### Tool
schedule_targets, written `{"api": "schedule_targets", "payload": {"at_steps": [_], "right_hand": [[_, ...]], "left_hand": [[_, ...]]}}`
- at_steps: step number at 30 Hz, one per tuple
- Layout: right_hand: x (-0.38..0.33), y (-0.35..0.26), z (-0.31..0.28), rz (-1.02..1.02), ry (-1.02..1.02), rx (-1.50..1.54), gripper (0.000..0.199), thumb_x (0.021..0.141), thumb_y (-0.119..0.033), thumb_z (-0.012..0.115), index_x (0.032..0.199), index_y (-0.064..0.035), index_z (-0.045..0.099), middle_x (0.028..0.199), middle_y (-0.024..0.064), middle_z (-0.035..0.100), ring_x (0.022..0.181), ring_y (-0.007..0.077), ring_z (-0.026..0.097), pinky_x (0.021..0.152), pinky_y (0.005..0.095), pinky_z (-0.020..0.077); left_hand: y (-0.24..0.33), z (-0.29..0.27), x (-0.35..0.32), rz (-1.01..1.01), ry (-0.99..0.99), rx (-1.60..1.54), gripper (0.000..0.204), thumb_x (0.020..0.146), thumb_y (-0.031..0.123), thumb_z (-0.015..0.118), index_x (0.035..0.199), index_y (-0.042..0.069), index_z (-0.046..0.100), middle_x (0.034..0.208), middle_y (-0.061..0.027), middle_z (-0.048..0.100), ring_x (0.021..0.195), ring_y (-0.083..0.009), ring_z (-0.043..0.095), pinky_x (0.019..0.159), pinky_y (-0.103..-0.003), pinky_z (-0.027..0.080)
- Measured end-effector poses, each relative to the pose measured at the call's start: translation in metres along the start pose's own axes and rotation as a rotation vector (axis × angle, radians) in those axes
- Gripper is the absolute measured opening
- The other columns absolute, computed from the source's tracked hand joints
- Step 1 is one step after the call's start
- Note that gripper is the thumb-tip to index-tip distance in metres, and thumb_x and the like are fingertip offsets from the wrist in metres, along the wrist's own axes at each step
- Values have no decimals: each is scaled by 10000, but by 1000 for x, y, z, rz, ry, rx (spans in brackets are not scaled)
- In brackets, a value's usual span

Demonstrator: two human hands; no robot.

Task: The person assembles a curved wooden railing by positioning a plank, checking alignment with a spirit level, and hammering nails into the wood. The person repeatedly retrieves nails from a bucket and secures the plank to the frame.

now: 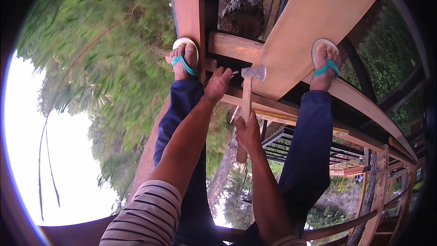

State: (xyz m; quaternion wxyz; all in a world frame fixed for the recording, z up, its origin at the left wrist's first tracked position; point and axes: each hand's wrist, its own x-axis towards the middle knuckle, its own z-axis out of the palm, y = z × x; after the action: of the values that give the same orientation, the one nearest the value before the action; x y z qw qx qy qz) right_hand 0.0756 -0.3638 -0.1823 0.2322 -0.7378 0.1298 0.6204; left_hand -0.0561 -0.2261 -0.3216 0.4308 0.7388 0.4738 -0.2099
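Note:
My right hand (248, 133) is closed around the wooden handle of a hatchet (246, 95). Its grey metal head, with a flared edge on the right, is over the end of a wide wooden board (302, 32). Just left of the head, my left hand (218, 84) is closed on a thin metal piece (235, 72) whose pale tip points at the hatchet head. Most of that piece is hidden by the fingers, so its kind is unclear. The left hand is beside a short wooden crosspiece (234, 47) with pale shavings or dust on it.
My sandalled feet stand apart, the left on a narrow beam (189, 9), the right at the wide board's edge. Open gaps between the timbers show ground far below. Leafy branches (104, 54) fill the left side. A dark metal frame (291, 146) and a curved beam (364, 105) lie lower right.

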Motion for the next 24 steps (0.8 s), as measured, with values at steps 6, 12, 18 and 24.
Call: {"api": "schedule_targets", "payload": {"at_steps": [6, 12, 18, 24], "right_hand": [[0, -29, -13, -122, 212, -66, 217, 1052, -166, 601, 1177, -54, 462, 709, 30, 527, 503, 104, 520, 429, 296, 424], [-21, -31, -18, 34, 125, -59, 337, 1043, -239, 605, 1246, 3, 487, 953, 266, 693, 891, 434, 720, 772, 479, 538], [-17, -22, -18, 21, 110, -68, 330, 1036, -247, 614, 1226, -1, 503, 971, 279, 698, 923, 469, 714, 783, 496, 535], [-9, -31, -18, 16, 97, -34, 314, 1041, -235, 608, 1219, 1, 502, 966, 272, 703, 931, 467, 716, 789, 493, 539]], "left_hand": [[23, 11, -1, 108, -88, -11, 123, 1008, 195, 569, 1088, 102, 576, 1037, -209, 547, 1026, -449, 560, 891, -546, 498], [16, 8, -14, 72, -170, 68, 134, 999, 216, 601, 1084, 114, 583, 1042, -202, 536, 1033, -438, 553, 913, -542, 489], [17, 8, -1, 92, -117, 62, 100, 1007, 188, 600, 1058, 107, 569, 1041, -205, 543, 1015, -439, 567, 895, -540, 498], [14, 14, -1, 98, -100, 57, 92, 1007, 178, 595, 1064, 111, 567, 1043, -211, 540, 1028, -444, 567, 905, -542, 500]]}}
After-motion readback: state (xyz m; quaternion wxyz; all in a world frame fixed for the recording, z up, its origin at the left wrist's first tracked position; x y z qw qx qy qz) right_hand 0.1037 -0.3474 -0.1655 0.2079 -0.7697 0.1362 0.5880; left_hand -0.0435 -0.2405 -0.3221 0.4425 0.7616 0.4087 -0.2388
